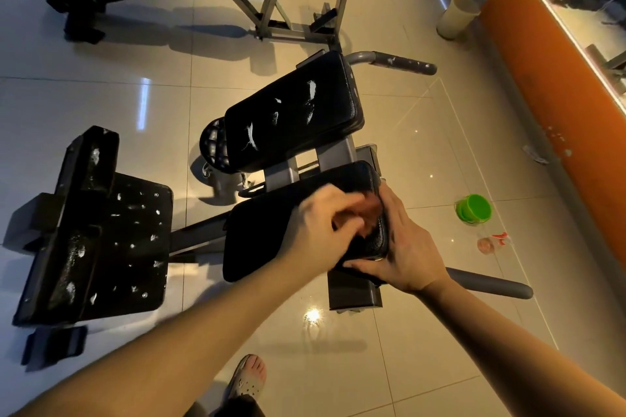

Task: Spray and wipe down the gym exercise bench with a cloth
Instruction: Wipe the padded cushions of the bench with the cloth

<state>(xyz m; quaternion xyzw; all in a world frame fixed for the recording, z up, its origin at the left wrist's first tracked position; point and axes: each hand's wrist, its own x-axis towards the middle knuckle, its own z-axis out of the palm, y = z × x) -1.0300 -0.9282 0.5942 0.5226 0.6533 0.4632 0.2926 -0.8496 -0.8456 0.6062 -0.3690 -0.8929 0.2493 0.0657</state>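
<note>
At the far left the black footplate (111, 240) is flecked with white marks, spray or wear, I can't tell which. The far pad (294, 112) of the bench (338, 154) carries similar streaks. The near pad (271, 240) is where the work is: matte black, rounded at the corners, grained like leather along its right edge, and free of streaks on top.

The left hand (321, 217) is a blur, fingers curled round a pinkish cloth (371, 210) bunched at the pad's far right corner. The right hand (406, 247) lies flat against the pad's right side. Its fingers are straight and its thumb runs along the near edge, so it holds nothing and only braces.

To my eye this is the wiping step, at the edge. It will go best with that bracing hand firm so the pad cannot swing. The cloth should be dragged round the rolled edge rather than across the top alone, since the grain and seam there will hold moisture. A fresh fold of cloth would help for each pass.

To the right, on the glossy tiled floor (423, 145), sits a bright green plastic bucket (474, 210). Just nearer lies a clear spray bottle (493, 244) on its side, pinkish inside with a red-and-white head. Both are well apart from the hands.
</note>
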